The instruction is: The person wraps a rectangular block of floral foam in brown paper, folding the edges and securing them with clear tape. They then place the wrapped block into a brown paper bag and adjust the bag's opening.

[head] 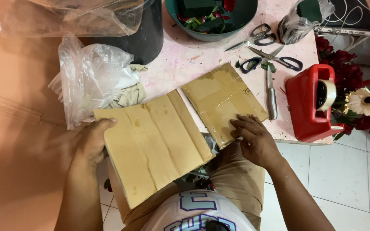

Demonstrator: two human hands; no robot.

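A large brown cardboard sheet with fold creases lies over my lap and the table's near edge. My left hand grips its left edge, thumb on top. A smaller cardboard piece covered with clear tape lies flat on the pink table to the right of it. My right hand presses down on that piece's near right corner, fingers spread.
A red tape dispenser stands at the right table edge, a knife and two pairs of scissors beside it. A green bowl of flower scraps, a black bucket and clear plastic bags sit behind. Red and white flowers at right.
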